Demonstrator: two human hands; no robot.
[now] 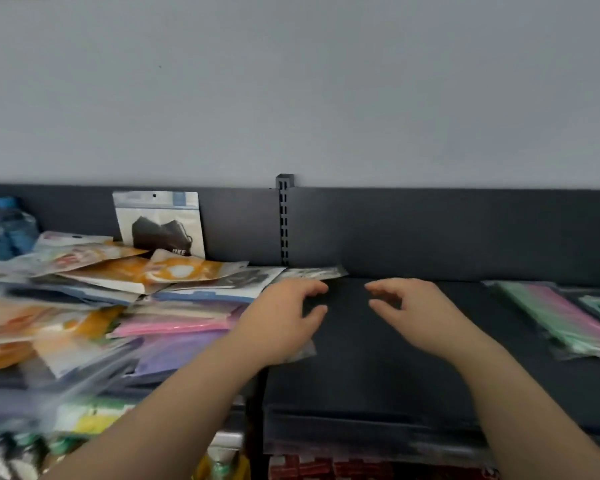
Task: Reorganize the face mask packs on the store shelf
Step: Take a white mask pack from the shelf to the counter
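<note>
Mostly undone: the mask packs (118,299) lie heaped left of the slotted post (284,220), and only a few flat packs (561,317) lie far right of it. Before the post, my left hand (284,320) and right hand (413,313) hover with fingers loosely curled, holding nothing, though my left palm may brush a pack.

Charcoal shelf (378,358), orange, pink and purple mask packs (174,327).
</note>
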